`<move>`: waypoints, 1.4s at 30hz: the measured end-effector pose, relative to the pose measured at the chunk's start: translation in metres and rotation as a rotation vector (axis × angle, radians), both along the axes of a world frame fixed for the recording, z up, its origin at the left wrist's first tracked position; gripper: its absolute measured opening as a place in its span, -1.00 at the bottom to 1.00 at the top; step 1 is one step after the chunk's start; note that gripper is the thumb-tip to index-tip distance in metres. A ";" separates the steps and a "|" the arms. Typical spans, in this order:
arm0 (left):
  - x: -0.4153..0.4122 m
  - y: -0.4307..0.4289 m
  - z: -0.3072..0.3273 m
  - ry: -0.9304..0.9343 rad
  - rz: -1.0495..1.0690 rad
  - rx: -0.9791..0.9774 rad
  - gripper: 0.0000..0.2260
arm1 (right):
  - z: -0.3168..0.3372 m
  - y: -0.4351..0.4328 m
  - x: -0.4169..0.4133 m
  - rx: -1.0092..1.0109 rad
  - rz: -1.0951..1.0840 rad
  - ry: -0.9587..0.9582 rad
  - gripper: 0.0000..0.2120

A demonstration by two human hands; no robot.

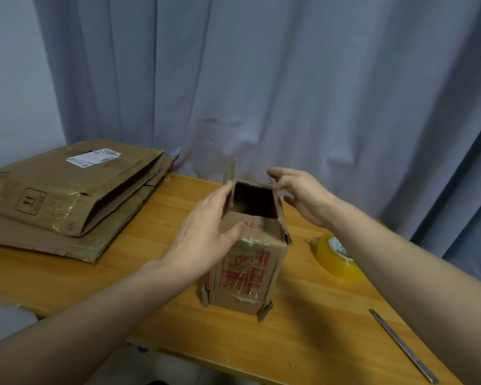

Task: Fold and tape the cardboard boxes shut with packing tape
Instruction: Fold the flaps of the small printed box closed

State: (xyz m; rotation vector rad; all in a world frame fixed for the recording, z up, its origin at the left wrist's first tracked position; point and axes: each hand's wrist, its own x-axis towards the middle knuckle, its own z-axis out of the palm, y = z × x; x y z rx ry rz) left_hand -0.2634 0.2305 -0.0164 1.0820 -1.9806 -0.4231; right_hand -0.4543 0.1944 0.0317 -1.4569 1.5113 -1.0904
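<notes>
A small brown cardboard box (247, 268) with red print and old tape stands upright in the middle of the wooden table (156, 262), its top open and dark inside. My left hand (206, 232) lies flat against the box's left side, thumb on the front, beside the raised left flap (231, 172). My right hand (300, 194) is at the top right edge, fingertips pinching the right flap (272, 182). A roll of clear yellowish packing tape (336, 257) lies on the table to the right of the box, partly behind my right forearm.
Two large flattened cardboard boxes (67, 198) are stacked at the table's back left, the top one bearing a white label. A thin metal strip (403, 347) lies near the front right edge. A grey curtain (261, 79) hangs close behind the table.
</notes>
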 end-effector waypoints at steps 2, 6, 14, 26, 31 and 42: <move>0.000 -0.001 0.002 -0.092 -0.003 -0.030 -0.44 | -0.007 0.001 0.001 0.013 0.033 0.140 -0.49; 0.004 -0.003 0.003 -0.185 -0.086 -0.003 -0.49 | -0.017 0.005 0.006 0.028 0.051 0.353 -0.46; 0.010 -0.015 0.001 -0.048 -0.160 0.213 -0.75 | -0.021 0.013 0.003 0.104 -0.036 0.391 -0.54; 0.004 -0.016 0.002 0.258 -0.184 0.485 -0.50 | -0.020 0.019 0.010 0.170 -0.058 0.131 -0.32; 0.005 -0.021 0.001 0.307 -0.147 0.426 -0.34 | -0.015 0.015 0.015 -0.044 -0.038 0.141 -0.32; 0.009 -0.038 -0.013 0.427 0.083 0.371 -0.50 | -0.030 0.017 0.003 -0.111 0.145 0.112 -0.14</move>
